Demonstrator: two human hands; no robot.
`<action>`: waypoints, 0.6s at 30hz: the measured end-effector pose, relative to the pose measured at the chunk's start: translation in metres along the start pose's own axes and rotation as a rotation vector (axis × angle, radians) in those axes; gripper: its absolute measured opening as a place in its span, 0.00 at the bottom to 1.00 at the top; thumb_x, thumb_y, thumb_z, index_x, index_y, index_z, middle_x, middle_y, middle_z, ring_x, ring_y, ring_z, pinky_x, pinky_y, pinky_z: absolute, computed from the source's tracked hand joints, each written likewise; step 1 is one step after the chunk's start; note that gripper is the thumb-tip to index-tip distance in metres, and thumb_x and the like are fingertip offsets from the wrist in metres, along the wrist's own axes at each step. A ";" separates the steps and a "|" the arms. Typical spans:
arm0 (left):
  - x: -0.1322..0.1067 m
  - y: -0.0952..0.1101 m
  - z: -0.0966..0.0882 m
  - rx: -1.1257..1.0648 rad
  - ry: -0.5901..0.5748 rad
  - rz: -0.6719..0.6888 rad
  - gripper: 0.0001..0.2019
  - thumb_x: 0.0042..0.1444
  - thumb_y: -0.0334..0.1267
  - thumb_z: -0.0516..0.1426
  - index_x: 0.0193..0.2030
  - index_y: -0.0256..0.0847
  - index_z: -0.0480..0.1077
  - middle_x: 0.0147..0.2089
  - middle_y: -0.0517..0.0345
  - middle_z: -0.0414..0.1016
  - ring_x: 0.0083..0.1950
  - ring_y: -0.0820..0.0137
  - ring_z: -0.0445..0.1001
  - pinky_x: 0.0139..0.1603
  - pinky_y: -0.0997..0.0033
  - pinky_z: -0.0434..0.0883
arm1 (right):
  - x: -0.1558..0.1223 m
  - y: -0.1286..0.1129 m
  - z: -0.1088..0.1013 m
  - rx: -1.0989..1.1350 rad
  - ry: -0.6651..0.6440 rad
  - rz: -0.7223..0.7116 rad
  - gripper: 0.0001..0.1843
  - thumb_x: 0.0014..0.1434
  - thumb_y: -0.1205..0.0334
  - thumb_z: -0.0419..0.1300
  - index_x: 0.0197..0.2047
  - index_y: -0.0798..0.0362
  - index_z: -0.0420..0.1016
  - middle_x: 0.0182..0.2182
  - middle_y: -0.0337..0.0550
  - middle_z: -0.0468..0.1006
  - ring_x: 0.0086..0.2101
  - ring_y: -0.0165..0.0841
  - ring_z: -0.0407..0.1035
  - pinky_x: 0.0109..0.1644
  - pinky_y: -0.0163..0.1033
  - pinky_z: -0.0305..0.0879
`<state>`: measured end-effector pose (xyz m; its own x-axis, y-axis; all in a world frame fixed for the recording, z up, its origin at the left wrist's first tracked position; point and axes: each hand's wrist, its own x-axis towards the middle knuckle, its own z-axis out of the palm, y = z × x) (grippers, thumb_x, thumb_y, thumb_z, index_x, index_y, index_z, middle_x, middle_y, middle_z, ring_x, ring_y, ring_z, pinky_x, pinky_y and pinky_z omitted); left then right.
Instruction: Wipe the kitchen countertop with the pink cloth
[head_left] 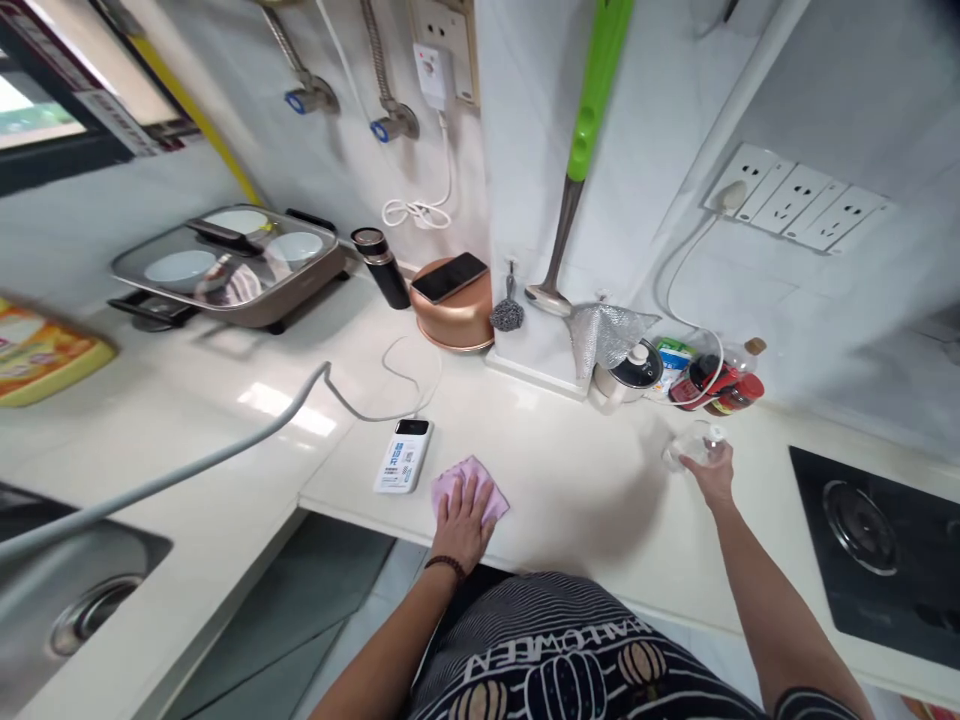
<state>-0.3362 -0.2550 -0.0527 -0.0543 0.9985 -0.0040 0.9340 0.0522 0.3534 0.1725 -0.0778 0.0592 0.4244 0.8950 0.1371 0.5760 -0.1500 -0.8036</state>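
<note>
On the white countertop (570, 480), my left hand (463, 525) rests flat on a pink cloth (471, 470), fingers spread. Just left of the cloth lies a white power bank (403, 458) with a dark display and a cable (427, 395) at its top end. Over to the right, my right hand (711, 474) is closed around a clear container (686, 443), with something whitish at its upper right end. Its exact kind is hard to make out. Behind it stand a small lidded pot (628, 375) and red-capped jars (739, 393).
A black cooktop (892, 540) lies at the right, a sink (82, 590) at the lower left. A thick grey hose (225, 450) crosses the left counter. Along the back stand an electric pan (232, 265), a black flask (381, 268) and a copper-coloured pot (454, 318) topped by a phone (450, 277).
</note>
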 end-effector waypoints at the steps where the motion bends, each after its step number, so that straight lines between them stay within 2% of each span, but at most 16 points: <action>1: 0.001 0.000 -0.001 0.002 -0.006 -0.002 0.31 0.64 0.47 0.51 0.73 0.44 0.62 0.79 0.44 0.51 0.81 0.47 0.41 0.75 0.35 0.46 | -0.005 -0.010 0.008 -0.069 -0.077 -0.073 0.50 0.37 0.45 0.73 0.62 0.50 0.64 0.55 0.50 0.75 0.52 0.46 0.72 0.59 0.54 0.68; 5: 0.006 0.002 -0.005 0.006 -0.022 -0.017 0.32 0.63 0.48 0.54 0.74 0.44 0.61 0.79 0.44 0.49 0.81 0.45 0.40 0.75 0.34 0.46 | -0.047 -0.055 0.047 -0.457 -0.473 -0.487 0.41 0.42 0.62 0.68 0.62 0.48 0.70 0.56 0.50 0.75 0.56 0.47 0.67 0.63 0.53 0.63; 8: 0.007 0.004 -0.004 -0.002 -0.016 -0.027 0.32 0.64 0.48 0.54 0.74 0.44 0.61 0.80 0.44 0.49 0.81 0.46 0.39 0.75 0.34 0.45 | -0.084 -0.079 0.078 -0.704 -0.621 -0.605 0.42 0.43 0.72 0.63 0.64 0.47 0.71 0.55 0.50 0.75 0.55 0.46 0.66 0.62 0.50 0.61; 11: 0.008 0.005 -0.002 -0.013 -0.013 -0.038 0.31 0.65 0.48 0.53 0.74 0.45 0.61 0.80 0.44 0.49 0.81 0.47 0.39 0.76 0.34 0.45 | -0.107 -0.088 0.097 -0.825 -0.673 -0.616 0.42 0.45 0.74 0.61 0.65 0.47 0.70 0.54 0.50 0.76 0.55 0.47 0.65 0.62 0.50 0.58; 13: 0.009 0.005 -0.001 -0.026 -0.011 -0.046 0.30 0.66 0.48 0.51 0.74 0.45 0.61 0.79 0.44 0.49 0.81 0.47 0.40 0.75 0.34 0.45 | -0.112 -0.088 0.101 -0.842 -0.679 -0.604 0.43 0.44 0.74 0.61 0.65 0.46 0.70 0.55 0.50 0.75 0.55 0.47 0.64 0.63 0.51 0.57; 15: 0.009 0.004 -0.001 -0.046 -0.006 -0.055 0.29 0.67 0.47 0.50 0.73 0.46 0.62 0.79 0.45 0.50 0.81 0.47 0.41 0.75 0.33 0.46 | -0.109 -0.086 0.097 -0.801 -0.672 -0.590 0.43 0.44 0.74 0.61 0.65 0.47 0.70 0.56 0.50 0.75 0.57 0.47 0.64 0.64 0.51 0.56; 18: 0.013 0.003 -0.001 -0.080 0.003 -0.085 0.27 0.68 0.45 0.48 0.73 0.49 0.62 0.79 0.46 0.50 0.81 0.47 0.42 0.75 0.32 0.46 | -0.096 -0.080 0.080 -0.614 -0.638 -0.591 0.40 0.45 0.71 0.60 0.64 0.49 0.70 0.57 0.50 0.75 0.58 0.46 0.65 0.65 0.51 0.58</action>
<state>-0.3341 -0.2424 -0.0510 -0.1330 0.9905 -0.0342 0.8948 0.1349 0.4255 0.0295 -0.1185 0.0638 -0.3799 0.9230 -0.0619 0.9002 0.3535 -0.2545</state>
